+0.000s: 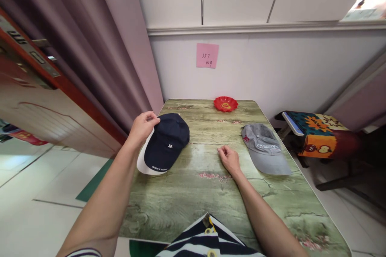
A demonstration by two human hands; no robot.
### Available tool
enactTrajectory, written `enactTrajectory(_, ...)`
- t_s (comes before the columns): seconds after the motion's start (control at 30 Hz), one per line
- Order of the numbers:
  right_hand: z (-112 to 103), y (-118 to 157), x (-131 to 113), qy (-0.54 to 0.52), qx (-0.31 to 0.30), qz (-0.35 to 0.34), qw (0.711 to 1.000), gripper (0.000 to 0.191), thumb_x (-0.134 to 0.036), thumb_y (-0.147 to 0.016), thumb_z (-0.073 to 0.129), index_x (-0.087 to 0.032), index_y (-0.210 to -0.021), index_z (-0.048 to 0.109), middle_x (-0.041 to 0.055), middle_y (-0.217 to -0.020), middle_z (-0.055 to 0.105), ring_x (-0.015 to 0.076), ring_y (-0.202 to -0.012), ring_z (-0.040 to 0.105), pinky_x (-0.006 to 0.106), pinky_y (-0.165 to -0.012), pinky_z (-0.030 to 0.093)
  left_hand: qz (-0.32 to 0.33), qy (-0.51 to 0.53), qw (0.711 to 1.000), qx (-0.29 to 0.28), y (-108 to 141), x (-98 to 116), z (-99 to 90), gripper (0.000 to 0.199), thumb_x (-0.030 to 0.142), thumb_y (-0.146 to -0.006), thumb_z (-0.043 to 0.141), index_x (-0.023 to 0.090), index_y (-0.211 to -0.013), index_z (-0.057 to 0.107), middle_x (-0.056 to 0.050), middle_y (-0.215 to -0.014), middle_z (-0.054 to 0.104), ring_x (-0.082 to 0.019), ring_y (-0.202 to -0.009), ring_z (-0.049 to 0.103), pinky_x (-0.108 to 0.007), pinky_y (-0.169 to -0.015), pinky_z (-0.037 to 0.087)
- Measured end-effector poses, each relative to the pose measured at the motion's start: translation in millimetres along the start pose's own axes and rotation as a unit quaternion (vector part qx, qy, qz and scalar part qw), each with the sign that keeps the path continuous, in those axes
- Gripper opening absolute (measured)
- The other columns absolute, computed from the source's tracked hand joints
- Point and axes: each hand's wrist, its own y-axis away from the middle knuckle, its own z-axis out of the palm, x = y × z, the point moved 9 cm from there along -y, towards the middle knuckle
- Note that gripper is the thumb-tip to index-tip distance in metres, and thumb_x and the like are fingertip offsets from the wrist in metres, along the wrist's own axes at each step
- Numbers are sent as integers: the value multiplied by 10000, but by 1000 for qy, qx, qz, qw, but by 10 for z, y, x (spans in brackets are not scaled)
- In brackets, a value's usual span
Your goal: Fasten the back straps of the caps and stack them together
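A navy cap (173, 140) lies at the left side of the green wood-patterned table (187, 196), with a white cap brim (142, 164) showing beneath its left edge. My left hand (144, 126) pinches the upper left edge of the caps between thumb and fingers. Resting on the middle right of the table is my right hand (229, 160), its fingers curled together with nothing seen in them. To its right sits a grey cap (265, 148) with white lettering and a small red patch, its brim toward the lower right.
Near the wall stands a red scalloped dish (225, 104) at the table's back edge. A pink note (207, 56) is stuck on the wall. An open door (57, 100) and a curtain are at left, and a stool with a colourful cloth (321, 132) at right.
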Motion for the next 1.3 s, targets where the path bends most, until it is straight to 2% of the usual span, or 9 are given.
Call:
enactTrajectory(0.2,-11,8,-8,-11,-1,1,1000,371,-511,-877,475,-202,-711,597,-13,-550,560,147,-535,531,240,-573,337,-72,147,986,-20,45,4,68,230,267,-529,688,173,-614,497,-39,-911,656,-141,-704,567,-226,-547,430)
enactTrajectory(0.43,54,56,-41,-126,-37,42,990,443,-618,-819,531,-192,-758,639,10,-592,614,161,-556,552,254,-574,420,-38,147,980,-132,418,519,439,231,321,-622,694,158,-674,538,-82,-1180,647,-227,-949,619,-265,-633,472)
enactTrajectory(0.5,160,110,-117,-260,-74,85,959,494,-660,-804,534,-190,-889,661,56,-776,703,187,-674,634,272,-612,487,-25,159,971,-175,550,693,619,226,323,-637,708,166,-675,550,-82,-1220,633,-246,-1000,615,-290,-670,490)
enactTrajectory(0.63,280,187,-478,-520,-144,137,831,650,-745,-871,318,-268,-1229,578,76,-1292,635,225,-1105,644,383,-842,545,-6,221,944,-244,688,865,929,255,344,-648,735,177,-694,548,-88,-1228,626,-251,-1031,615,-321,-756,501)
enactTrajectory(0.7,218,176,-621,-581,-160,148,784,658,-740,-888,268,-288,-1274,550,60,-1338,609,233,-1171,616,427,-878,543,-9,246,935,-257,683,823,1019,258,339,-657,737,178,-704,541,-83,-1133,657,-238,-1009,619,-311,-760,492)
enactTrajectory(0.8,-27,81,-691,-619,-128,142,762,482,-582,-865,526,-254,-1210,600,65,-1281,649,251,-1185,609,433,-915,538,-41,246,927,-281,669,637,1128,284,331,-651,757,175,-679,522,-35,-854,662,-179,-827,621,-267,-685,463)
enactTrajectory(0.9,-292,-48,-732,-628,-94,114,764,393,-373,-769,701,-230,-1129,638,58,-1176,703,258,-1140,635,422,-955,527,-96,240,918,-302,689,434,1222,315,361,-633,790,171,-696,546,1,-703,603,-135,-667,579,-251,-619,443)
enactTrajectory(1.1,-798,-384,-922,-585,-24,45,809,363,-268,-676,750,-245,-1031,675,0,-1033,744,237,-1024,670,426,-1006,485,-171,276,898,-296,634,397,1394,402,417,-634,789,156,-885,612,-80,-870,688,-195,-800,653,-298,-689,502)
enactTrajectory(1.3,-1275,-481,-1040,-383,57,-91,918,274,-244,-707,706,-222,-979,729,3,-1028,734,226,-1014,638,403,-996,463,31,238,927,-287,539,698,1473,519,242,-552,790,184,-1044,634,-51,-991,686,-196,-925,639,-304,-816,487)
